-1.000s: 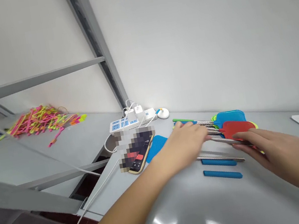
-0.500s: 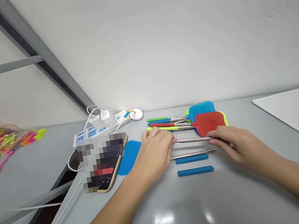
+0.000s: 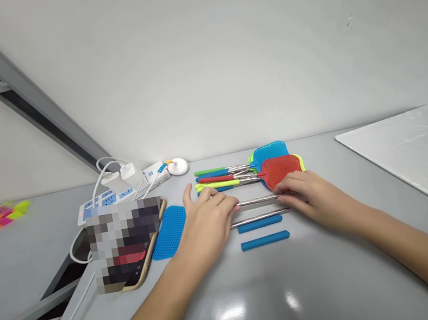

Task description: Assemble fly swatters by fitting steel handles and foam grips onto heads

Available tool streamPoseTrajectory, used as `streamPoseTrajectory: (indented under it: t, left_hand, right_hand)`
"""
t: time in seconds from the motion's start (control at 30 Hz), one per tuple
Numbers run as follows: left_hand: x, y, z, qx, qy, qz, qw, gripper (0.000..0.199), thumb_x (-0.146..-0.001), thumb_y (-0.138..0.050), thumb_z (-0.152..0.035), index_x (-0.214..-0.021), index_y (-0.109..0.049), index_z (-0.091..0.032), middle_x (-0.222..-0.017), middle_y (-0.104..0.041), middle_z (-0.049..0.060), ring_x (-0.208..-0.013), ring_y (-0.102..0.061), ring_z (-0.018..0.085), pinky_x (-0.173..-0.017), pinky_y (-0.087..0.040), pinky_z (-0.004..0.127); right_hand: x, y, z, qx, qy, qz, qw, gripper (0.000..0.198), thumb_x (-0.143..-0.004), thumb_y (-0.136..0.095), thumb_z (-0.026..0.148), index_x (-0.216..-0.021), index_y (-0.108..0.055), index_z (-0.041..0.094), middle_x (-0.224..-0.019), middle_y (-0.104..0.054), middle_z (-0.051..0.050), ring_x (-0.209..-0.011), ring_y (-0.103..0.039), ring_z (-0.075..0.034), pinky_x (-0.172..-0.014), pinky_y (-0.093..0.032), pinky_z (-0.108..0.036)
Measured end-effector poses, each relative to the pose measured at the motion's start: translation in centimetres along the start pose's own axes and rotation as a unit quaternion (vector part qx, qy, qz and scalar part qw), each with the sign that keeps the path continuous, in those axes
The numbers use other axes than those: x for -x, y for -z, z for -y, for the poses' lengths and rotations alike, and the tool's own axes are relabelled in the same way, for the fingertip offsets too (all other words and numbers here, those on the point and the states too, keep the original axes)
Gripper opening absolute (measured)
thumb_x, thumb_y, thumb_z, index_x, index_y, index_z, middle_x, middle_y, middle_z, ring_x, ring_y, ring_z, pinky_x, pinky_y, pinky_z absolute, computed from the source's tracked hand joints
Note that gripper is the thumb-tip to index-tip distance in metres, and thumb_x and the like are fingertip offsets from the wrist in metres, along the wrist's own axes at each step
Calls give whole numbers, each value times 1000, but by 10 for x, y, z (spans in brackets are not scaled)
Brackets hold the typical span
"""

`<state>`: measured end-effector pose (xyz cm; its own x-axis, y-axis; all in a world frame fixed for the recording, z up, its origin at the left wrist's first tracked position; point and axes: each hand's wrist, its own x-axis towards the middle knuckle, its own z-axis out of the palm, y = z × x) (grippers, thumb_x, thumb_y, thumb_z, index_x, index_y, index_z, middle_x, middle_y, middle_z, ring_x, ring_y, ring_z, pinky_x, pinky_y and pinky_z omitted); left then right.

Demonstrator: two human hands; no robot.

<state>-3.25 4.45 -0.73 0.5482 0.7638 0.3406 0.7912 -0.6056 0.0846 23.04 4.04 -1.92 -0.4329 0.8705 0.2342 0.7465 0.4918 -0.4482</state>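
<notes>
My left hand (image 3: 210, 217) has its fingertips closed at the left end of a shiny metal rod (image 3: 257, 200), one finger sticking up. On the rod's right end are the fingers of my right hand (image 3: 306, 193). The rod is level, low over the table or on it; I cannot tell which. Just nearer lies a second metal rod (image 3: 260, 218), its left end hidden by my left hand. Two blue handle sleeves, an upper sleeve (image 3: 260, 223) and a lower sleeve (image 3: 265, 240), lie in front of it. Partly behind my left hand is a blue mesh swatter head (image 3: 171, 231).
Behind my hands lies a pile of fly swatters, with a red swatter (image 3: 282, 170) on top. To the left are a phone (image 3: 147, 249), a power strip (image 3: 107, 198) with cables, and a white round disc (image 3: 177, 167). A white sheet (image 3: 410, 147) covers the right side.
The rod between my hands has come down closer to the second rod. A finger of my left hand has lifted away. The camera view has shifted to the right.
</notes>
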Motion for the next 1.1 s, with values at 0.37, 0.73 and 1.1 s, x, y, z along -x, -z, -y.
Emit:
streamPoseTrajectory:
  t: [0.37, 0.73, 1.1]
  left_hand:
    - [1, -6, 0, 5, -14, 63, 998, 24, -99, -46, -32, -93, -69, -28, -89, -65, -1, -96, -53, 22, -110, -6, 63]
    - [-2, -3, -6, 62, -21, 93, 993, 32, -96, -44, -52, -108, -64, -30, -103, -64, 0, -104, -52, 23, -113, 2, 61]
    - [1, -3, -17, 102, -63, 118, 986, 48, -85, -62, -55, -125, -55, -28, -113, -61, 4, -108, -51, 26, -110, -14, 59]
  right_hand:
    - [3, 8, -4, 41, 16, 43, 998, 24, -99, -43, 27, -90, -65, 21, -88, -65, -4, -84, -56, -19, -74, -41, -34]
    - [8, 22, -18, 21, -41, 103, 994, 18, -94, -51, 30, -99, -68, 27, -97, -67, -1, -83, -60, -18, -70, -43, -31]
    - [6, 20, -13, 1, -31, 113, 993, 15, -93, -54, 33, -95, -66, 25, -89, -66, -1, -77, -57, -16, -66, -42, -30]
